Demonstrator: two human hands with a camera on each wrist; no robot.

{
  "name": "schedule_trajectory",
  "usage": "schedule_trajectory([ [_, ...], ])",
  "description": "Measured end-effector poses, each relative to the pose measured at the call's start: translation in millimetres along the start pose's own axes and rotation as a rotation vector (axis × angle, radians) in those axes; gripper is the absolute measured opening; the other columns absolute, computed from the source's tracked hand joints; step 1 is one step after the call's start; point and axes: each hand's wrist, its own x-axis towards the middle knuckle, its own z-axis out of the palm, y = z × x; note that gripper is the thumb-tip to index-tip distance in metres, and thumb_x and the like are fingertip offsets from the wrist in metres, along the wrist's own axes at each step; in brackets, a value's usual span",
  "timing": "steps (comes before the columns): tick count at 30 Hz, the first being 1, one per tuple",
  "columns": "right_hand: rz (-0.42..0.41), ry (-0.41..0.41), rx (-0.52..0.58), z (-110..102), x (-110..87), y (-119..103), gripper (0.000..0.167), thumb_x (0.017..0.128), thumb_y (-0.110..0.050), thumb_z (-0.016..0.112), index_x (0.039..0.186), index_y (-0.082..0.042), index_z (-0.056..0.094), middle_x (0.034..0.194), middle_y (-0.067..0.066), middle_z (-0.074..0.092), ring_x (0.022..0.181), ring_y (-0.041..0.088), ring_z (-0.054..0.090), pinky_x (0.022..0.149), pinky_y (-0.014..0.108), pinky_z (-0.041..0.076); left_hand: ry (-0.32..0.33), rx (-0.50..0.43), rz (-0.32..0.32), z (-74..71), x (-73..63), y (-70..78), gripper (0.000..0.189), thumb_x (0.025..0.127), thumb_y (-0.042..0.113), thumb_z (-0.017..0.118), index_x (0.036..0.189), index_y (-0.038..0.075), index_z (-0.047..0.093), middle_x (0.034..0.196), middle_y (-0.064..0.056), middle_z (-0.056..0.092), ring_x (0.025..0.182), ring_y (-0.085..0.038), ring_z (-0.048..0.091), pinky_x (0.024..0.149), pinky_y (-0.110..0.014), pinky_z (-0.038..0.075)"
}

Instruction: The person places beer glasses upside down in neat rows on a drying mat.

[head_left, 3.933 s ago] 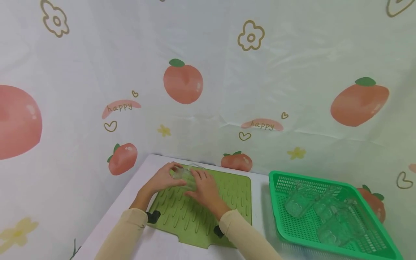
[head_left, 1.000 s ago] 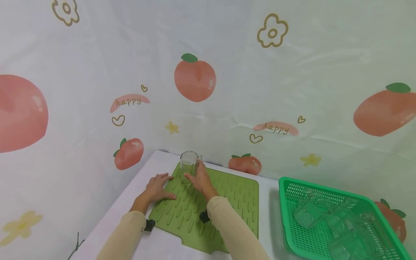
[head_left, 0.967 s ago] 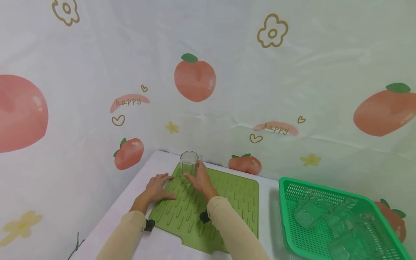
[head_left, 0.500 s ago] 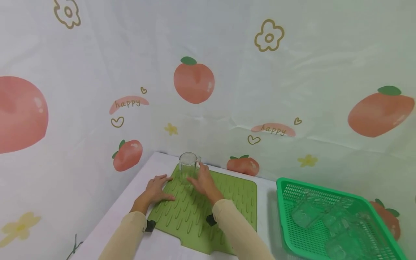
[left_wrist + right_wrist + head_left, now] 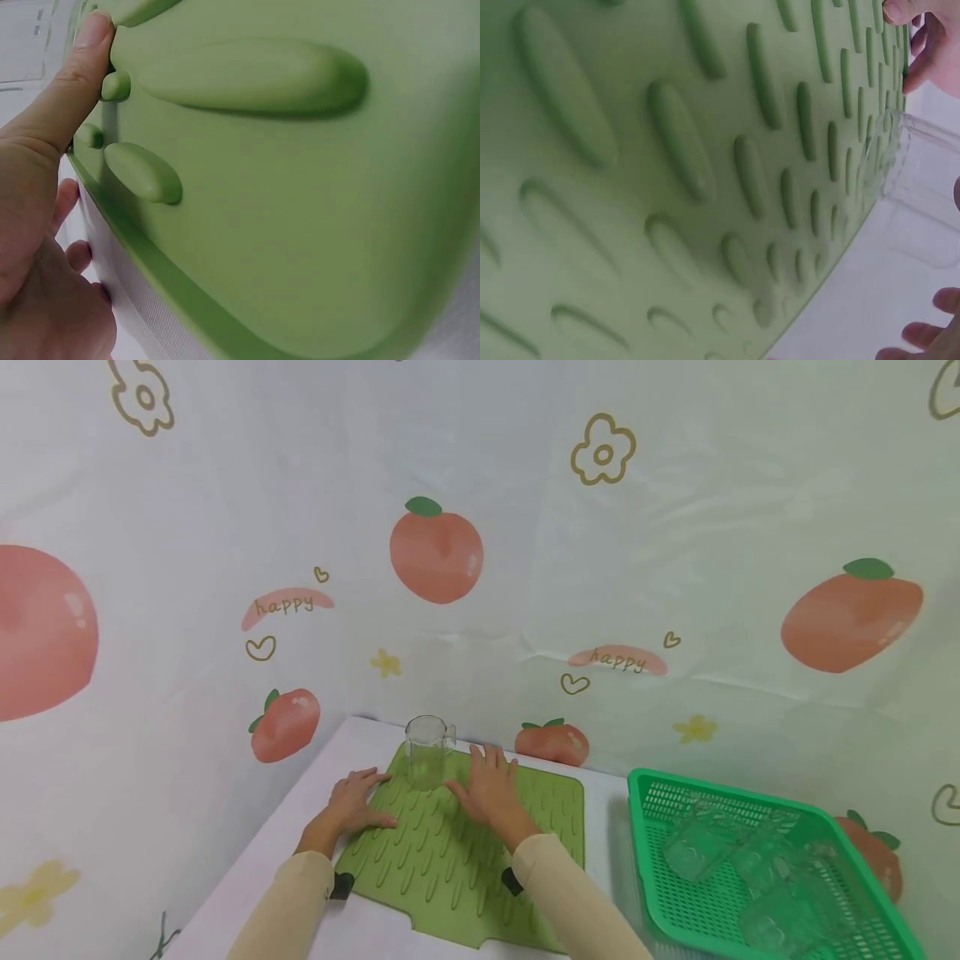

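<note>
A clear glass mug stands on the back left part of the green ribbed mat, its handle toward the back right. My right hand is just right of the mug with fingers spread, holding nothing; a gap shows between them. In the right wrist view, the mug lies between the hands, and some right fingers show at the lower corner. My left hand rests at the mat's left edge. In the left wrist view, its thumb touches the mat while the other fingers are beyond the edge.
A green plastic basket stands right of the mat, with several clear glass mugs lying in it. White table surface borders the mat. A white printed curtain hangs behind and to the left.
Earlier both hands held the mug; then the right hand alone held it on the mat. The right hand has let go and moved right. The left hand stays at the mat's edge.
</note>
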Motion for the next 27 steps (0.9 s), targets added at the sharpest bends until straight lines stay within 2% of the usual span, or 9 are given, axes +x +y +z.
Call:
schedule_trajectory([
  [8,0.015,0.000,-0.136,-21,-12.7,9,0.090,0.096,-0.075,0.043,0.161,-0.014,0.029,0.169,0.018,0.025,0.157,0.043,0.023,0.123,0.069,0.020,-0.018,-0.014,-0.035,-0.4,0.7,-1.5,0.095,0.070,0.046,0.092,0.147,0.006,0.053,0.158,-0.029,0.038,0.142,-0.065,0.029,0.113,-0.076,0.027],
  [16,0.003,0.039,-0.139,-36,-28.0,23,0.102,0.088,-0.079,0.053,0.162,-0.014,0.027,0.169,0.018,0.024,0.158,0.044,0.017,0.120,0.074,0.018,-0.029,-0.023,-0.037,2.8,1.7,0.4,0.095,0.071,0.045,0.092,0.148,0.008,0.052,0.159,-0.028,0.037,0.143,-0.064,0.027,0.114,-0.075,0.026],
  [22,0.026,0.029,-0.121,-59,-43.2,36,0.101,0.089,-0.077,0.054,0.163,-0.014,0.025,0.170,0.017,0.022,0.159,0.045,0.011,0.121,0.074,0.014,-0.041,-0.011,-0.038,1.3,1.0,2.2,0.095,0.072,0.046,0.091,0.149,0.009,0.051,0.160,-0.028,0.036,0.143,-0.064,0.027,0.112,-0.076,0.027],
  [27,0.053,0.014,-0.107,-73,-47.9,60,0.101,0.090,-0.076,0.052,0.163,-0.013,0.023,0.171,0.018,0.014,0.159,0.047,0.006,0.121,0.075,0.012,-0.045,-0.024,-0.047,2.4,1.5,-0.7,0.096,0.072,0.048,0.091,0.150,0.009,0.051,0.161,-0.027,0.035,0.143,-0.063,0.026,0.111,-0.077,0.028],
])
